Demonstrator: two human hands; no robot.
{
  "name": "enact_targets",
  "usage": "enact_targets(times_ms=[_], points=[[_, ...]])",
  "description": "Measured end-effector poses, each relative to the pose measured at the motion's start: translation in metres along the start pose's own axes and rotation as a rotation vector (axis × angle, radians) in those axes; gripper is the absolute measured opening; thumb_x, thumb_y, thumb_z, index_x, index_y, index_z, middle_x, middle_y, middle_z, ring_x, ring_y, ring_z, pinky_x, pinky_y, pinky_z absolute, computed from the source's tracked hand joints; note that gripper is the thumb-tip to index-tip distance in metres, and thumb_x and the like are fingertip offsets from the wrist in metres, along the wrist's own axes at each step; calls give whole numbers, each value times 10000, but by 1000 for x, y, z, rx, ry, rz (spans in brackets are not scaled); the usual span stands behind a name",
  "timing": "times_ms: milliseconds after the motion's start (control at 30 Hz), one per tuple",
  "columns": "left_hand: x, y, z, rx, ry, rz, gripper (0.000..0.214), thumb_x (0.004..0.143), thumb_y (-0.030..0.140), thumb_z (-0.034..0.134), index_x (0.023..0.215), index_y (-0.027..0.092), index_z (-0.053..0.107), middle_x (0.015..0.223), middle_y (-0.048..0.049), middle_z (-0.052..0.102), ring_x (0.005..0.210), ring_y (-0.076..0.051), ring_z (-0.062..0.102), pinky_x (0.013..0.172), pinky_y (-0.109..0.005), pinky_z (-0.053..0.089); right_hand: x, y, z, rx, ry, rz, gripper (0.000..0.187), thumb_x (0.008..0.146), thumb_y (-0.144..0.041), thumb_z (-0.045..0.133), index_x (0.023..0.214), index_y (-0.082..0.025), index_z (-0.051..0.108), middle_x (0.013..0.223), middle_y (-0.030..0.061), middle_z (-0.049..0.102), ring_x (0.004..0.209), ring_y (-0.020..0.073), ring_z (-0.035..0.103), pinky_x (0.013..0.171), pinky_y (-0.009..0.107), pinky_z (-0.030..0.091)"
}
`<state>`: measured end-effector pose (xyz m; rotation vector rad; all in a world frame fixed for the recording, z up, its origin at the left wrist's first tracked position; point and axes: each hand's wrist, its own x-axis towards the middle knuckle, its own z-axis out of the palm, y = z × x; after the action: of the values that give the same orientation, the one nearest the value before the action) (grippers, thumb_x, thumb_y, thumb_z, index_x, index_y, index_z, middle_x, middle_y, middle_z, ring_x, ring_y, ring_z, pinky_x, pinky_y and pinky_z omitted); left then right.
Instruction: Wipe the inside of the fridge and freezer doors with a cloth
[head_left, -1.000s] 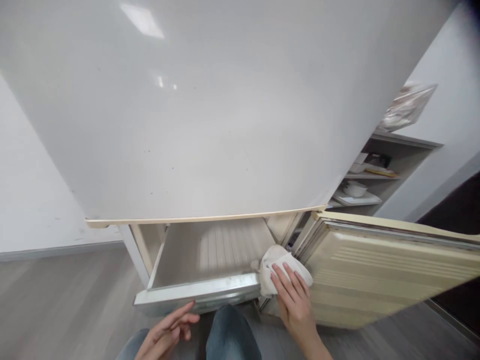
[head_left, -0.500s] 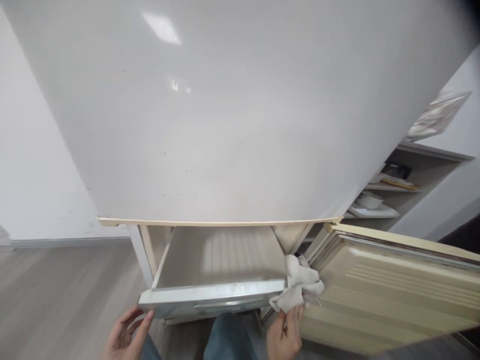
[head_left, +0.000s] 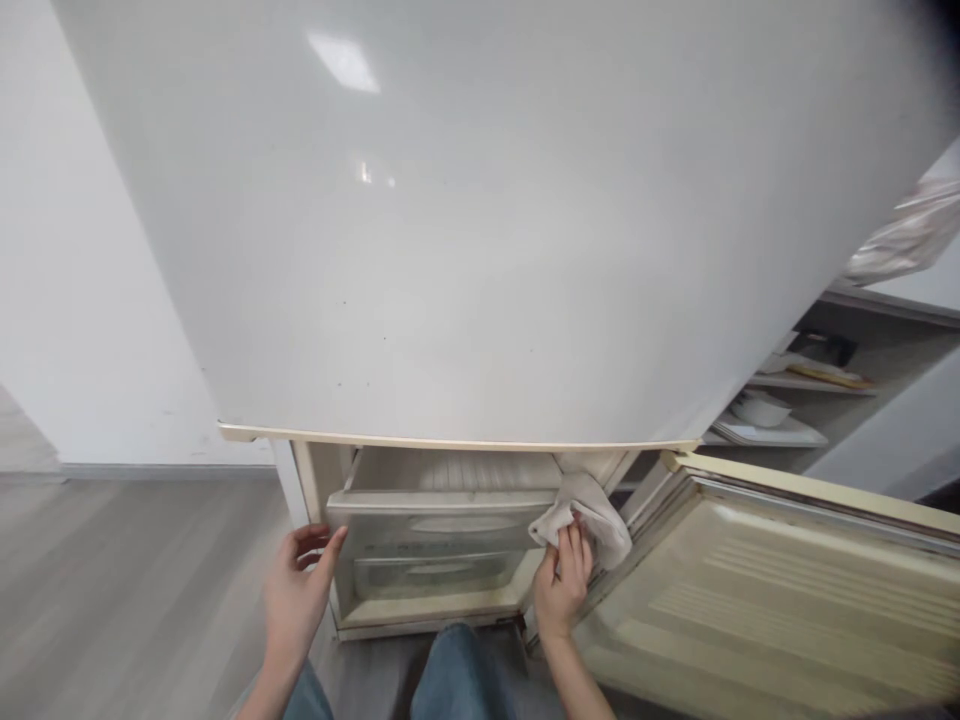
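Note:
A white fridge [head_left: 465, 230] fills the view, its upper door closed and its lower door [head_left: 787, 580] swung open to the right. Inside the lower compartment sit two clear drawers, the upper drawer [head_left: 442, 520] pushed most of the way in. My left hand [head_left: 300, 590] has its fingers spread against the left front edge of that drawer. My right hand [head_left: 562, 585] grips a crumpled grey cloth [head_left: 585, 505] at the drawer's right end, beside the compartment's right wall.
Grey wood-look floor [head_left: 112, 600] lies to the left, below a white wall. An open shelf unit [head_left: 795, 390] with dishes stands behind the fridge on the right, a plastic bag [head_left: 907, 240] on top. My knees in jeans [head_left: 457, 680] are at the bottom edge.
The upper drawer, pulled far out before, has slid back into the fridge. My left hand moved up to its left front edge. My right hand with the cloth went in with the drawer.

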<state>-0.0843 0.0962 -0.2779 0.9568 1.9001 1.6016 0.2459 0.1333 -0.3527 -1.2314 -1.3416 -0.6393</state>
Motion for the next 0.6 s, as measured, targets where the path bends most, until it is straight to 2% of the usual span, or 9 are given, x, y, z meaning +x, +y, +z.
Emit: enact_targets(times_ms=[133, 267, 367, 467, 533, 600], points=[[10, 10, 18, 53, 40, 109, 411, 668, 610, 633, 715, 211, 546, 631, 21, 574, 604, -162, 556, 591, -289, 426, 3, 8, 25, 57, -78, 2, 495, 939, -134, 407, 1430, -194, 403, 1354, 165, 533, 1314, 283, 431, 975, 528, 441], [14, 9, 34, 83, 68, 168, 376, 726, 585, 592, 683, 217, 528, 580, 21, 585, 574, -167, 578, 569, -282, 408, 5, 13, 41, 65, -100, -30, 481, 947, -150, 375, 1426, -179, 406, 1346, 169, 534, 1306, 279, 429, 980, 511, 430], [16, 8, 41, 81, 46, 121, 377, 726, 591, 586, 734, 216, 554, 570, 12, 623, 569, -192, 621, 569, -294, 424, 7, 18, 44, 28, -98, -94, 472, 934, -145, 405, 1403, -187, 433, 1336, 172, 532, 1272, 288, 461, 957, 502, 445], [16, 9, 44, 82, 61, 103, 387, 722, 600, 585, 760, 215, 561, 583, 4, 640, 578, -201, 638, 569, -298, 425, 16, 24, 42, -42, -79, -155, 384, 897, -198, 516, 1279, -204, 556, 1360, 174, 488, 1243, 309, 477, 941, 503, 453], [14, 8, 43, 85, 73, 126, 392, 724, 606, 578, 754, 216, 553, 574, 3, 635, 568, -201, 632, 573, -305, 423, 26, 28, 42, -100, -86, -192, 326, 873, -259, 571, 1193, -211, 606, 1397, 165, 444, 1283, 336, 427, 968, 533, 430], [10, 1, 41, 77, 54, 150, 397, 730, 614, 565, 739, 218, 540, 549, 8, 615, 549, -201, 613, 572, -314, 422, 36, 30, 46, -123, -120, -240, 333, 872, -306, 573, 1187, -202, 596, 1427, 159, 419, 1339, 352, 352, 1003, 557, 401]])
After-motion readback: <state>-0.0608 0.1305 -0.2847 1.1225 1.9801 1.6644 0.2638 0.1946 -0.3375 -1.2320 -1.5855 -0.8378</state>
